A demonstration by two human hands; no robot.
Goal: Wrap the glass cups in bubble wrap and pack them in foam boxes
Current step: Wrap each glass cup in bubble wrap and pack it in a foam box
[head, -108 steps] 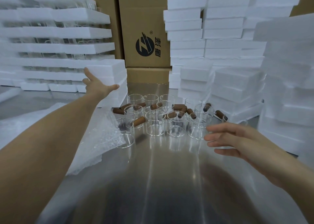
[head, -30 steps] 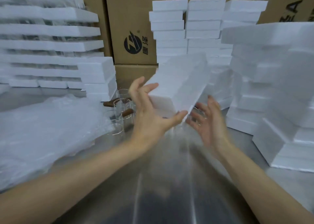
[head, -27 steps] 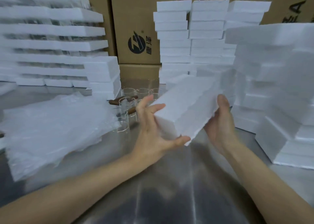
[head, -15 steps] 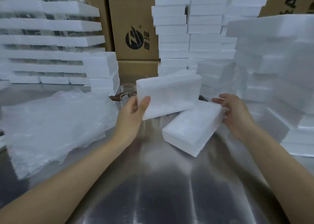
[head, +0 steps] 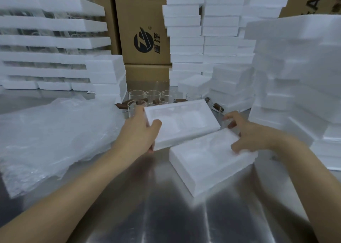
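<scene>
Foam box was open into two halves on the desk (head: 166,215), both cavity side up, lying side by side at a slight angle

Left hand (head: 140,132) was clamped on the left end of the far foam half (head: 184,121): thumb over the top rim, fingers under the end. That end looked a touch raised off the desk, probably so it could be steered into line next to the other half

Right hand (head: 247,135) sat at the right end of the near foam half (head: 208,161): thumb on the rim, fingers spread and loose past the far edge. Looked like steadying, not a clamp

Cavities facing up made sense, since the pockets have to be reachable for loading. Both were empty as far as the blur allowed

Glass cups (head: 152,95) stood bare in a cluster just behind the far foam half, some partly hidden by it, brown pieces (head: 121,106) lying among them. None wrapped, none in a hand

Bubble wrap (head: 55,132) lay piled on the left, just beside the left forearm, so one short reach for a sheet

Foam stacks (head: 295,76) crowded the right side and the back

Judgement: early stage, box staged, wrapping not started. Risk: the open halves sat close to the cups, so a shove backwards could knock the glass
</scene>
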